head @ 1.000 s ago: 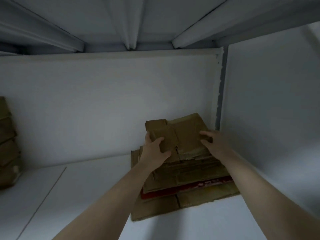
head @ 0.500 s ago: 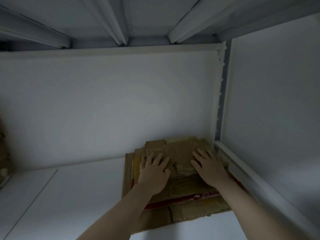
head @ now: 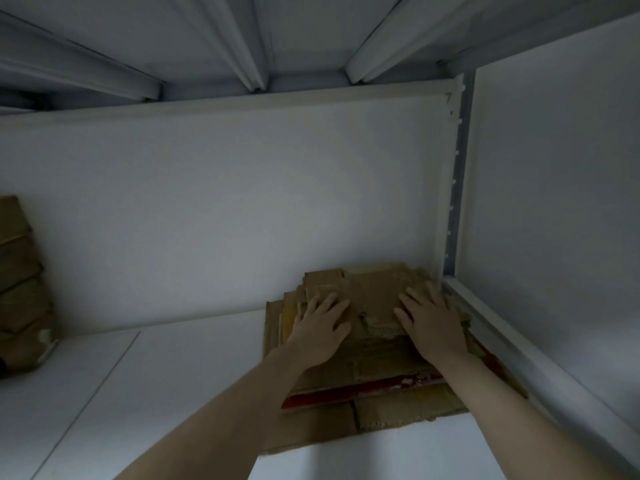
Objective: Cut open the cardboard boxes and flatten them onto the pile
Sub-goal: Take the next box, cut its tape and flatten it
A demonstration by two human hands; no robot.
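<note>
Both hands lie flat, palms down, fingers straight and slightly spread. The left hand (head: 320,329) and the right hand (head: 431,323) press on the flattened brown cardboard box (head: 372,292), and neither curls round anything.

That flattened box sits directly under both palms. A strip of it shows bare between the two hands, and its far edge reaches a little past the fingertips. It tops the pile of flattened brown cardboard sheets (head: 391,410), which spreads out beneath the hands and back under both wrists and forearms towards the person. Lower in the pile, under the wrists, a sheet with a red edge (head: 363,389) shows between the forearms.

The pile rests on the white shelf board (head: 156,393), which stretches out to the left of the left hand. Just beyond the fingertips stands the white back panel (head: 225,220). Just beside the right hand, on its outer side, run a white rail and the white side panel (head: 554,202), with a grey perforated upright post (head: 457,185) in the corner beyond that hand.

Well apart from the left hand, far out to its left, stands a stack of brown cardboard boxes (head: 17,282). Above both hands is the ribbed grey underside of the next shelf (head: 259,36).
</note>
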